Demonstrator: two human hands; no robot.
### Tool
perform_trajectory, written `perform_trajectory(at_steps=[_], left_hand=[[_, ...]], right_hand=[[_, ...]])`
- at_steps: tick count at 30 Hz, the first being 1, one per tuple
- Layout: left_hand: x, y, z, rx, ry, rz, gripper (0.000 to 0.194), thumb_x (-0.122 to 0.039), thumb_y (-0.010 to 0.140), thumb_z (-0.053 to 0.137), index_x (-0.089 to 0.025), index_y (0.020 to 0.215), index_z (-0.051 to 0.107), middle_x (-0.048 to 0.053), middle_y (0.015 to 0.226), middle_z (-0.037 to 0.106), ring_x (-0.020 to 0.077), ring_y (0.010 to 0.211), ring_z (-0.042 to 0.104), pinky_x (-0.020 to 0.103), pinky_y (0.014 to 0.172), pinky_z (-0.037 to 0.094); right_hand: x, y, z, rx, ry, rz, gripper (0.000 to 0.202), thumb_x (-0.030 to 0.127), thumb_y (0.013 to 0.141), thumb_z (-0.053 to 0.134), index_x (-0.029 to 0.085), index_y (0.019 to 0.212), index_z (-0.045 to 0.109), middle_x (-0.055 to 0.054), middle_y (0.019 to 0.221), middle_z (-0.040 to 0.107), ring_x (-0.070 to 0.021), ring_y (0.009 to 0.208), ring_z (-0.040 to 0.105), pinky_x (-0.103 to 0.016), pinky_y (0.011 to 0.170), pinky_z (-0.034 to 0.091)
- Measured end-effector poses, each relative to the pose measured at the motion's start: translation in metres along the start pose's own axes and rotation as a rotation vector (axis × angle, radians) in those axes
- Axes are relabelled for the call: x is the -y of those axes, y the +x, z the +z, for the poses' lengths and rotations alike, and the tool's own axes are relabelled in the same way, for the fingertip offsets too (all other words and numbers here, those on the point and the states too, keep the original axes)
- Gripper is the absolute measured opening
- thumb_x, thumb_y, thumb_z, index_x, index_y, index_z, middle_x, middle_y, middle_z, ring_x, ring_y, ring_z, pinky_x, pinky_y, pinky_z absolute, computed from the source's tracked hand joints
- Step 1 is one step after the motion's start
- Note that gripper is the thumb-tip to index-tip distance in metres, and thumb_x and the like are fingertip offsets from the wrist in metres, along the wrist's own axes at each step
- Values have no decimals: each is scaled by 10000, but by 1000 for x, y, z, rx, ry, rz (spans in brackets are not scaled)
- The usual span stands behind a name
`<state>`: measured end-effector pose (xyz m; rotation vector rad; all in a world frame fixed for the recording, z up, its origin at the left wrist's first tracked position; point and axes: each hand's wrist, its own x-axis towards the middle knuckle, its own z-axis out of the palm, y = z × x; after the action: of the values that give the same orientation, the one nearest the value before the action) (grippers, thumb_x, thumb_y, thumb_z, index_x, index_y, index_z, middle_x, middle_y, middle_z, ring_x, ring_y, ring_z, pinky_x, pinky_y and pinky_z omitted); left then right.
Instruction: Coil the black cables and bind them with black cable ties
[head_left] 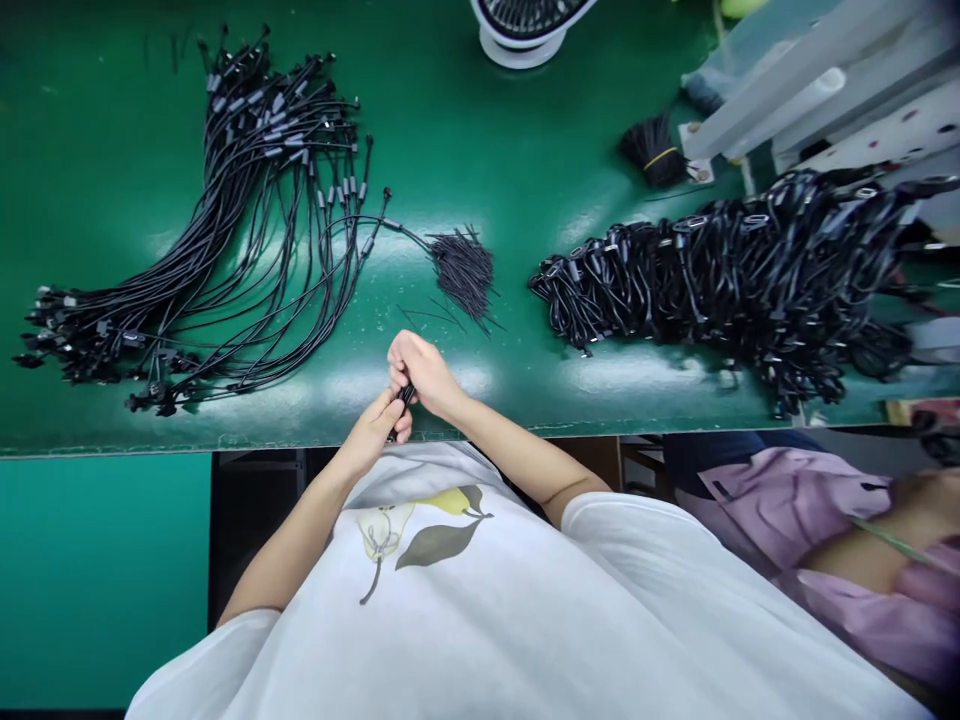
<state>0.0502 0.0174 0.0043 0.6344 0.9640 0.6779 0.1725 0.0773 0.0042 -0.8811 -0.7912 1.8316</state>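
At the table's near edge, my left hand (375,425) is closed around a small folded bundle of black cable (406,394). My right hand (421,370) sits just above it, fingers curled in against the bundle's upper end; whatever those fingers pinch is hidden. Beyond my hands lies a pile of short, thin black ties (461,272), with a few strays beside it. To the left, many loose black cables (225,220) with grey-sleeved connectors are spread in a long curved heap.
On the right, coiled black cable bundles (697,275) form a long row. Behind them lies a banded bunch of black ties (654,152) near white racks (810,95). A small fan (523,45) stands at the back. A person in a pink top (802,500) sits close at right.
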Motion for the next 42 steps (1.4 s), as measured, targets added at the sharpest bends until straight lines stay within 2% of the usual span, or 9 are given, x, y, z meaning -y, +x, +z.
perform_trajectory(at_steps=[7, 13, 16, 19, 24, 28, 35, 38, 42], left_hand=[[6, -1, 1, 101, 131, -100, 419, -537, 821, 661, -136, 885, 558, -41, 630, 450, 106, 555, 468, 248, 553, 366], [15, 4, 16, 52, 8, -150, 441, -556, 831, 639, -121, 808, 572, -39, 611, 407, 101, 545, 427, 247, 544, 348], [10, 2, 26, -23, -9, -71, 452, -559, 786, 692, -147, 720, 518, -55, 581, 368, 82, 506, 383, 226, 507, 312], [-4, -1, 32, -35, -61, -35, 459, -552, 769, 714, -157, 695, 493, -64, 570, 340, 69, 483, 355, 208, 484, 287], [-21, -5, 34, 119, -165, -147, 459, -517, 736, 759, -153, 667, 488, -65, 549, 320, 63, 451, 327, 205, 446, 272], [-22, -5, 33, 187, -253, -238, 434, -478, 737, 768, -150, 662, 494, -64, 545, 296, 65, 445, 311, 206, 434, 278], [-15, -5, 35, 83, -363, -171, 313, -380, 768, 759, -123, 850, 600, -67, 591, 296, 55, 466, 296, 181, 451, 294], [-15, -7, 28, 3, -335, -84, 308, -384, 796, 733, -133, 746, 561, -72, 578, 270, 48, 454, 265, 176, 445, 286], [-20, -6, 13, -176, -249, 86, 349, -413, 779, 750, -140, 718, 542, -70, 575, 302, 45, 466, 291, 166, 453, 294]], right_hand=[[4, -9, -12, -5, 155, 242, 408, 568, 795, 646, 203, 825, 467, 114, 565, 319, -15, 395, 208, -124, 341, 146], [6, -16, -11, 3, 155, 125, 529, 700, 833, 496, 180, 738, 506, 120, 501, 221, -21, 387, 107, -148, 334, 103], [8, -16, -18, 15, 187, 23, 510, 703, 779, 579, 196, 816, 538, 108, 542, 307, -26, 401, 241, -142, 375, 266], [13, -16, -36, 201, 227, 14, 627, 668, 624, 753, 225, 1032, 579, 29, 832, 573, -80, 713, 580, -226, 722, 513], [15, -21, -60, 496, 111, 150, 603, 642, 665, 746, 141, 987, 656, -79, 981, 663, -179, 989, 619, -334, 966, 445], [10, -22, -56, 433, 101, 104, 556, 647, 618, 771, 138, 815, 661, -40, 825, 653, -172, 883, 621, -351, 932, 448], [8, -17, -47, 355, 3, 9, 520, 667, 663, 725, 159, 675, 613, -7, 696, 613, -167, 796, 613, -376, 919, 456], [9, -11, -60, 293, -303, -29, 440, 606, 785, 640, 172, 851, 657, -27, 839, 659, -172, 866, 617, -350, 890, 464], [4, 4, -80, -123, -1071, -70, 273, 392, 853, 625, 174, 1018, 619, -73, 999, 636, -190, 916, 587, -322, 839, 444]])
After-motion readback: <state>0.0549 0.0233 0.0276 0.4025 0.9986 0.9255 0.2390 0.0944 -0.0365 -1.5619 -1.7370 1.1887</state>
